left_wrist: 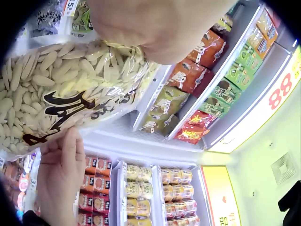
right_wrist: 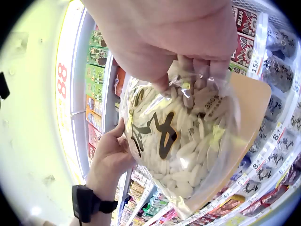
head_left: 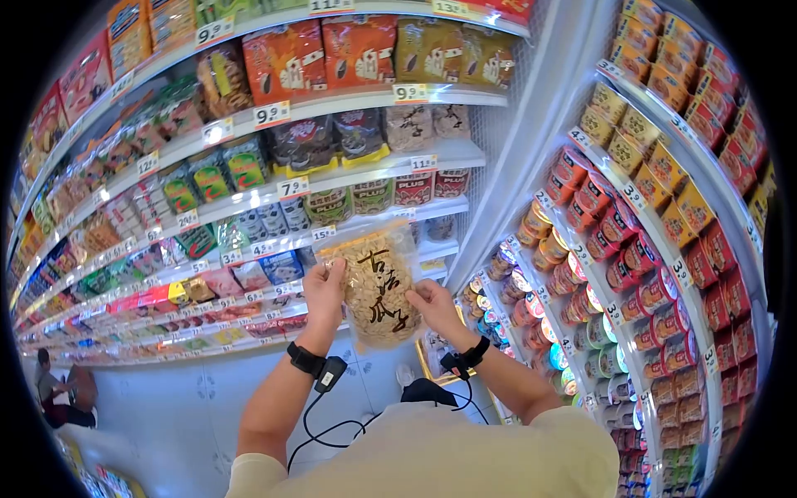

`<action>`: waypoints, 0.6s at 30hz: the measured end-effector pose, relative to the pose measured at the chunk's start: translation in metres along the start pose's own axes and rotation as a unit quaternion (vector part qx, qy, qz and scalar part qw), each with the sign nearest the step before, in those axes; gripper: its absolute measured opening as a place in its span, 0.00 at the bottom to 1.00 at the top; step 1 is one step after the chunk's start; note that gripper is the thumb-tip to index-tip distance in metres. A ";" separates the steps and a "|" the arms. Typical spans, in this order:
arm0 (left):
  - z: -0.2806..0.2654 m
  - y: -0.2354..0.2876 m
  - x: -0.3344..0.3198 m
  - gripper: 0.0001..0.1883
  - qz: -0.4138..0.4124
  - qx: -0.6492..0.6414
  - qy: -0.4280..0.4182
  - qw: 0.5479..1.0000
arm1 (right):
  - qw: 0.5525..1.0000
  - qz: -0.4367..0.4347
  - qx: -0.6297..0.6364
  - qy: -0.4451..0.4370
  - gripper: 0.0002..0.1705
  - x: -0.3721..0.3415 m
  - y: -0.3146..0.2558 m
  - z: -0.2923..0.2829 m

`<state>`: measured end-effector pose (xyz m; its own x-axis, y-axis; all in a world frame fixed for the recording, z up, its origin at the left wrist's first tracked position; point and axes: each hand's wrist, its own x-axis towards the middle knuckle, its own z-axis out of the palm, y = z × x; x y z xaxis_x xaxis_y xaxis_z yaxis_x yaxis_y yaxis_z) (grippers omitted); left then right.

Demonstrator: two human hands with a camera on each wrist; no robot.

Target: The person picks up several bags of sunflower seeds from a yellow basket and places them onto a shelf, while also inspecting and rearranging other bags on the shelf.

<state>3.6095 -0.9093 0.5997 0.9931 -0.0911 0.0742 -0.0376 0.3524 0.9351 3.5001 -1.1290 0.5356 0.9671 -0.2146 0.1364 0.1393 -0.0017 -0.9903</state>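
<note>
A clear plastic bag of pale melon seeds [head_left: 378, 286] with dark brush lettering is held upright in front of my chest. My left hand [head_left: 325, 292] grips its left edge, thumb on the front face. At the bag's right edge my right hand [head_left: 440, 307] pinches the plastic, thumb in front. In the left wrist view the seed bag [left_wrist: 61, 89] fills the upper left, with the right hand [left_wrist: 61, 167] at its lower edge. Seen from the right wrist, the fingers of the right hand [right_wrist: 174, 37] curl over the bag's edge. Tan backing [right_wrist: 249, 110] shows behind the seeds.
Shelves of bagged snacks [head_left: 286, 62] with price tags curve across the front and left. Cup noodles [head_left: 623, 236] fill the shelving on the right. A person [head_left: 58, 390] is at the far left on the tiled floor [head_left: 183, 402]. A black cable [head_left: 307, 423] hangs between my wrists.
</note>
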 end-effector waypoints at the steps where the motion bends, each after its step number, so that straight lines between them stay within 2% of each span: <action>1: 0.008 -0.006 0.005 0.14 -0.009 -0.003 -0.007 1.000 | 1.000 -0.006 -0.010 0.018 0.13 0.000 0.000 -0.004; 2: 0.017 -0.011 0.011 0.14 -0.017 -0.005 -0.012 1.000 | 0.999 -0.013 -0.021 0.035 0.14 0.003 0.000 -0.010; 5: 0.057 -0.016 0.027 0.14 0.010 0.038 -0.016 0.999 | 0.983 -0.066 -0.155 0.071 0.17 0.014 0.003 -0.029; 8: 0.102 -0.003 0.050 0.15 -0.009 0.083 -0.015 0.996 | 0.996 -0.014 0.018 0.089 0.15 0.031 0.008 -0.054; 9: 0.114 -0.006 0.068 0.15 -0.011 0.113 -0.035 0.993 | 0.993 0.011 0.039 0.110 0.14 0.038 0.011 -0.064; 11: 0.139 -0.012 0.089 0.16 -0.072 0.071 -0.119 0.988 | 0.984 0.059 0.080 0.149 0.12 0.054 0.016 -0.089; 12: 0.154 -0.007 0.096 0.16 -0.104 0.049 -0.159 0.981 | 0.981 0.047 0.095 0.163 0.11 0.063 0.016 -0.103; 16: 0.195 -0.023 0.124 0.22 -0.068 0.225 -0.310 0.921 | 0.973 0.009 0.110 0.201 0.08 0.123 0.008 -0.168; 17: 0.198 -0.033 0.136 0.30 -0.140 0.244 -0.336 0.899 | 0.972 0.006 0.103 0.209 0.07 0.138 0.005 -0.184; 18: 0.204 -0.041 0.143 0.30 -0.165 0.265 -0.342 0.886 | 0.971 0.004 0.096 0.218 0.06 0.152 0.004 -0.197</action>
<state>3.7306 -1.1267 0.6431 0.6674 -0.7146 -0.2098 0.0147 -0.2690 0.9630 3.6058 -1.3537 0.5472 0.7917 -0.6076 0.0632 0.2102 0.1738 -0.9621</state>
